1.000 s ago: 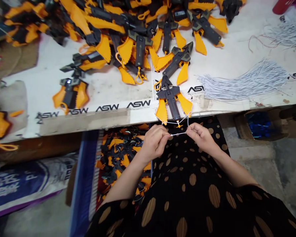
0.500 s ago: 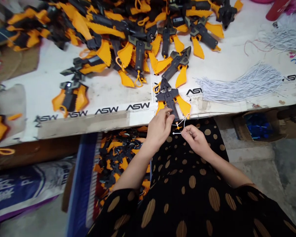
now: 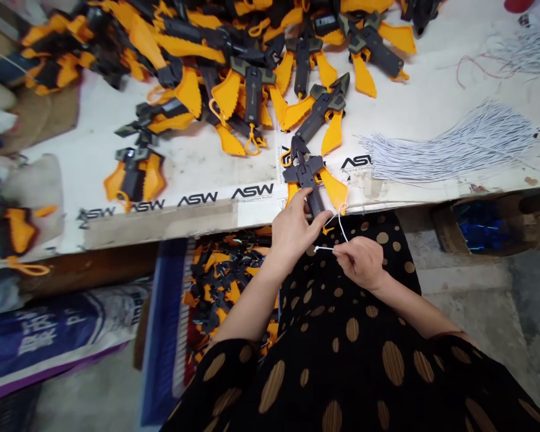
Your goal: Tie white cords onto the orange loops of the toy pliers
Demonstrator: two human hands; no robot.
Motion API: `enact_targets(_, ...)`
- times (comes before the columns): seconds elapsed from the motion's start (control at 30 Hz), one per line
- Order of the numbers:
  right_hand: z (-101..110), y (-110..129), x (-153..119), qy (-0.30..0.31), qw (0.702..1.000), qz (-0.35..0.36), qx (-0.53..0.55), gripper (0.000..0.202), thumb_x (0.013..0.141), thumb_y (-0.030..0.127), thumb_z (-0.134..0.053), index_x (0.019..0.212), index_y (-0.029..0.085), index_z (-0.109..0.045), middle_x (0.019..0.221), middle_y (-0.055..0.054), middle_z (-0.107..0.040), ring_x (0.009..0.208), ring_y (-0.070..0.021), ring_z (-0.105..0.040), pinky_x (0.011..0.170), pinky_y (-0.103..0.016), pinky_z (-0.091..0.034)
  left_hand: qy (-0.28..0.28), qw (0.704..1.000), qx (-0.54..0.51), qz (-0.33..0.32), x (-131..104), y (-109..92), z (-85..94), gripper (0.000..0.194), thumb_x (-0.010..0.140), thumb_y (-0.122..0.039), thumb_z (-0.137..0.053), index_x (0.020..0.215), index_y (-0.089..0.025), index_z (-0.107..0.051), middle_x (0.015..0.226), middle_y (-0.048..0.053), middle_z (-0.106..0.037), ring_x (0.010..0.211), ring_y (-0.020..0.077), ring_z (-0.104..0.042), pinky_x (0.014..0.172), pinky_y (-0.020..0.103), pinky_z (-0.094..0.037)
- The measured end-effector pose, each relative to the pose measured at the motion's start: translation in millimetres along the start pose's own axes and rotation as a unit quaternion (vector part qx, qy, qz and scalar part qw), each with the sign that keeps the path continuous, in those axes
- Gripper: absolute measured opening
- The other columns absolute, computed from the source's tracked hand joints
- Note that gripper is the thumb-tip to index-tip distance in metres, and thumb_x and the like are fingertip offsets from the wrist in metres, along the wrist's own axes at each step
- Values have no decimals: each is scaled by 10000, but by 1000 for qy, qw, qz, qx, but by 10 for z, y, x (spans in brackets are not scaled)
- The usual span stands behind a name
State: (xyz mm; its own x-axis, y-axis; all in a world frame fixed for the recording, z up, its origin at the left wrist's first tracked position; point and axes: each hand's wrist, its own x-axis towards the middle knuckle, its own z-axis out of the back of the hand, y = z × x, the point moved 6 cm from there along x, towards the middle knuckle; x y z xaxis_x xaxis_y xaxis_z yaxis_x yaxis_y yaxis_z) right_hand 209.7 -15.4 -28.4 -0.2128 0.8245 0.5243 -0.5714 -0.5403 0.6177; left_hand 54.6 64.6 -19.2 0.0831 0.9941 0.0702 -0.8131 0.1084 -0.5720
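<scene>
A black plastic toy with orange wings [image 3: 311, 180] lies at the table's front edge, its narrow end towards me. My left hand [image 3: 294, 231] grips that narrow end between thumb and fingers. Just to the right, my right hand [image 3: 362, 261] is closed in a pinch on a white string [image 3: 343, 225]. The string loops up beside the right orange wing, and a short knotted end sticks out left of my fingertips. A small orange piece [image 3: 327, 230] shows below my left thumb.
Many similar toys [image 3: 253, 90] are heaped at the back of the table [image 3: 198, 210]. A bundle of white strings [image 3: 454, 147] lies at the right. Below the edge, a blue crate [image 3: 162, 336] holds black and orange parts.
My right hand has turned over and moved slightly right and down, drawing the string with it. My left thumb has moved down towards the toy's narrow end. The view has shifted a little.
</scene>
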Motion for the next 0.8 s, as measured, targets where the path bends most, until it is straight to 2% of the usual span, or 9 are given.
enact_targets(0.13,-64,-4,-19,50,997,-44,46,337,1047,420,-434,872,264,-678,691,-30,-669,623,-168,-582,649,-316,-469,-47,998,-12,-27,57,-54,-21,551,837,-389,-702,1346,-256,-542,1140,88,-709,898,284,-689,813,388,-537)
enact_targets(0.2,-89,74,-20,84,993,-18,75,282,1036,396,-469,927,264,-692,791,-34,-704,698,-157,-636,688,-294,-500,-61,998,-2,-20,27,0,10,550,802,-292,-692,1333,-266,-552,1119,85,-713,892,293,-687,824,409,-537)
enact_targets(0.27,-110,164,-23,131,984,32,114,232,1012,420,-527,1040,266,-699,1016,-54,-732,835,-151,-683,735,-270,-530,-70,997,18,10,-84,158,75,575,770,-252,-682,1332,-260,-559,1088,89,-715,895,305,-685,851,444,-535)
enact_targets(0.37,-45,112,26,148,980,46,128,275,991,446,-569,1174,271,-675,1286,-83,-671,1014,-164,-687,781,-260,-555,-108,991,50,66,-433,595,239,595,751,-294,-678,1333,-247,-566,1112,95,-700,965,339,-677,915,519,-528)
enact_targets(0.5,281,-381,230,49,996,-77,21,255,1029,347,-500,1187,241,-669,1270,-96,-672,1000,-163,-690,722,-246,-541,-185,973,55,130,-1178,1368,489,642,725,-363,-673,1352,-304,-550,1214,55,-650,1057,381,-654,954,591,-532)
enact_targets(0.6,566,-787,382,-7,979,-175,-106,290,1027,351,-491,1228,219,-652,1293,-109,-643,927,-190,-687,641,-276,-498,-253,937,74,231,-1867,1917,695,697,706,-397,-655,1389,-363,-521,1287,58,-626,1119,422,-640,952,650,-517)
enact_targets(0.7,720,-1032,498,-21,956,-226,-184,315,1017,385,-500,1236,213,-647,1261,-107,-634,854,-207,-669,632,-296,-469,-207,902,99,366,-2427,2344,776,691,707,-462,-634,1375,-504,-464,1298,28,-631,1147,489,-626,893,730,-483)
enact_targets(0.77,722,-1091,549,-10,951,-232,-204,308,1019,387,-489,1202,209,-661,1209,-102,-644,833,-214,-656,628,-298,-450,-152,890,128,410,-2576,2485,795,641,708,-489,-624,1322,-553,-452,1340,7,-602,1240,553,-547,871,798,-434)
enact_targets(0.8,705,-1099,565,-1,950,-232,-210,297,1022,379,-481,1176,210,-670,1182,-98,-648,828,-216,-651,622,-296,-437,-134,894,139,405,-2547,2493,802,619,710,-489,-626,1302,-546,-454,1379,3,-570,1295,573,-491,882,830,-402)
